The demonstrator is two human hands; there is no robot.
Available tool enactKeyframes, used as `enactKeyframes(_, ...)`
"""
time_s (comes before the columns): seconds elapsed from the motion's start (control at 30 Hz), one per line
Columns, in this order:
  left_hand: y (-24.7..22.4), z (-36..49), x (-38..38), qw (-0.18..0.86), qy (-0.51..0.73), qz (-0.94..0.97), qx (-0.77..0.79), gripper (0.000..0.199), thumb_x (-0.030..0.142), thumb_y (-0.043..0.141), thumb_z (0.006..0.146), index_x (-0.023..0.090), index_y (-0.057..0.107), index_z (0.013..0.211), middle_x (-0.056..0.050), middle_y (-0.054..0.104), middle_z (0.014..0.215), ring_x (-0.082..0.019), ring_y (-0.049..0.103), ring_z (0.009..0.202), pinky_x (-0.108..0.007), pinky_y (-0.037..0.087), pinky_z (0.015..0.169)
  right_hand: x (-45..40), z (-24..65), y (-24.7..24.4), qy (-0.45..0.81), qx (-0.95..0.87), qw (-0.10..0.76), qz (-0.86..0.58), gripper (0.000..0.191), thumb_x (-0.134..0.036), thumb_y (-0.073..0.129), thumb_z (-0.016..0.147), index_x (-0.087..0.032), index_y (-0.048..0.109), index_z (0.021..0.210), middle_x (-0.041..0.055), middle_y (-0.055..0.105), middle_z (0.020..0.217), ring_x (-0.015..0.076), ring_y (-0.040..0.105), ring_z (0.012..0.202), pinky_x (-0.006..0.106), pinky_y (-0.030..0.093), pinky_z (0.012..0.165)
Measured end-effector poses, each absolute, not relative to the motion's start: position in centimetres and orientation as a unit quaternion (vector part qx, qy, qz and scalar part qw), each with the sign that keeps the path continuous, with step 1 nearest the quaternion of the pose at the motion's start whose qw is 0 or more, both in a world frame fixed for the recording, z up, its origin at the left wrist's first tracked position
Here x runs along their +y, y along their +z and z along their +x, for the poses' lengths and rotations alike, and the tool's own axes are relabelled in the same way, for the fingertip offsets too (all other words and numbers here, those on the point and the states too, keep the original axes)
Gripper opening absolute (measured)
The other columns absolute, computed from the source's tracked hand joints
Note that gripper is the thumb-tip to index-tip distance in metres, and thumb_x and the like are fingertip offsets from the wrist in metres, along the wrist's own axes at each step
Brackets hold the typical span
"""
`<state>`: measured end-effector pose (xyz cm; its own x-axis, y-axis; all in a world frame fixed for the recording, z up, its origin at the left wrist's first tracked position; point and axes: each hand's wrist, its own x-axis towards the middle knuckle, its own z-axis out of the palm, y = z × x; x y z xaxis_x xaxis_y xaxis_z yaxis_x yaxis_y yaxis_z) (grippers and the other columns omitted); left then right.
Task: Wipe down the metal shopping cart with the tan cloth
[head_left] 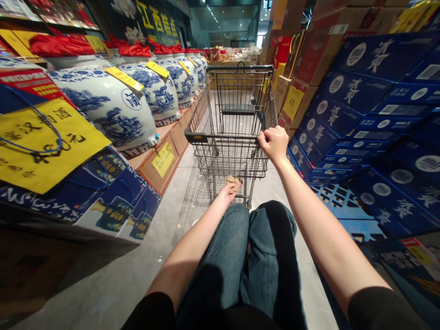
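A wire shopping cart (pixel 229 121) stands in front of me, its near end at my knees. My right hand (pixel 274 144) is closed around the dark cart handle (pixel 220 137) near its right end. Lower down, my left hand (pixel 226 194) reaches toward the cart's rear frame and holds a crumpled tan item (pixel 234 183), possibly cloth or paper. Its fingers are partly hidden by that item. My denim-covered legs (pixel 249 256) lie below both arms. The cart's basket shows only a dark lower shelf.
Large blue-and-white porcelain jars (pixel 110 107) with red cloth tops line a wooden shelf on the left. Stacked blue boxes (pixel 354 105) rise on the right, with cardboard cartons (pixel 309 59) behind them. A pale tiled aisle floor (pixel 185 183) runs ahead.
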<state>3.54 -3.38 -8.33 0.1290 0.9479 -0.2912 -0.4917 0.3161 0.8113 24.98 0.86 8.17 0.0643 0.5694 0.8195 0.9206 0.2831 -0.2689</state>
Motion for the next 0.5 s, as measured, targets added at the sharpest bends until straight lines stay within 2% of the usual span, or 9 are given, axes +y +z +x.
enactKeyframes(0.1,-6.0,1.3,-3.8,0.650,0.486,0.344,0.472,0.042,0.043,0.071,0.103,0.018,0.065,0.136,-0.011,0.068,0.136,-0.025,0.071,0.116,-0.047,0.063,0.098,0.7,25.0,8.1,-0.194,-0.659,0.456,-0.565,0.043,-0.032,0.054,0.094,-0.027,0.030,0.059,0.0022,0.049,0.061,0.0216,0.048,0.073,0.040,0.042,0.080)
enactKeyframes(0.13,-4.8,0.0,-3.7,0.621,0.493,0.368,0.485,0.035,0.038,0.073,0.102,0.017,0.068,0.129,-0.009,0.071,0.130,-0.023,0.072,0.112,-0.045,0.064,0.096,0.7,25.0,8.1,-0.197,-0.657,0.458,-0.565,0.043,-0.032,0.054,0.094,-0.027,0.030,0.059,0.0021,0.048,0.060,0.0216,0.048,0.073,0.040,0.042,0.080)
enactKeyframes(0.2,-1.6,-2.7,-3.1,0.549,0.526,0.415,0.499,0.013,0.012,0.073,0.092,0.013,0.075,0.105,-0.008,0.075,0.113,-0.023,0.072,0.112,-0.039,0.060,0.104,0.6,24.9,8.0,-0.201,-0.651,0.464,-0.567,0.042,-0.033,0.053,0.093,-0.027,0.030,0.058,0.0022,0.047,0.059,0.0216,0.047,0.073,0.040,0.041,0.079)
enactKeyframes(0.27,1.8,-5.0,-2.1,0.450,0.576,0.468,0.497,0.030,0.000,0.069,0.084,0.019,0.078,0.106,-0.004,0.075,0.119,-0.022,0.067,0.126,-0.036,0.052,0.118,0.6,24.7,7.9,-0.202,-0.646,0.468,-0.568,0.041,-0.033,0.052,0.093,-0.027,0.031,0.058,0.0025,0.048,0.060,0.0219,0.047,0.073,0.041,0.041,0.080)
enactKeyframes(0.33,4.5,-6.2,-0.7,0.160,0.618,0.607,0.472,0.054,-0.002,0.062,0.083,0.023,0.076,0.128,-0.008,0.072,0.135,-0.026,0.064,0.137,-0.042,0.050,0.124,0.5,24.6,7.9,-0.199,-0.646,0.468,-0.568,0.040,-0.033,0.052,0.092,-0.027,0.031,0.058,0.0031,0.050,0.060,0.0222,0.048,0.073,0.041,0.041,0.080)
enactKeyframes(0.4,5.4,-6.1,0.7,-0.007,0.581,0.698,0.417,0.071,-0.007,0.053,0.080,0.024,0.071,0.141,-0.008,0.067,0.151,-0.027,0.055,0.151,-0.046,0.042,0.132,0.3,24.5,7.9,-0.197,-0.647,0.468,-0.569,0.040,-0.033,0.051,0.092,-0.027,0.032,0.059,0.0037,0.051,0.061,0.0224,0.049,0.073,0.041,0.042,0.080)
enactKeyframes(0.43,5.1,-5.8,1.4,-0.043,0.549,0.736,0.395,0.074,-0.008,0.051,0.078,0.024,0.070,0.142,-0.007,0.063,0.157,-0.027,0.049,0.157,-0.048,0.039,0.135,0.2,24.5,7.9,-0.197,-0.647,0.467,-0.570,0.040,-0.033,0.052,0.092,-0.027,0.032,0.058,0.0039,0.052,0.061,0.0225,0.049,0.073,0.042,0.042,0.080)
enactKeyframes(0.5,3.2,-4.9,2.2,-0.052,0.479,0.784,0.391,0.073,-0.007,0.049,0.078,0.021,0.070,0.142,-0.008,0.062,0.160,-0.027,0.050,0.157,-0.051,0.040,0.134,0.1,24.5,8.0,-0.196,-0.646,0.465,-0.572,0.040,-0.033,0.053,0.092,-0.027,0.033,0.058,0.0042,0.053,0.061,0.0227,0.049,0.073,0.041,0.042,0.080)
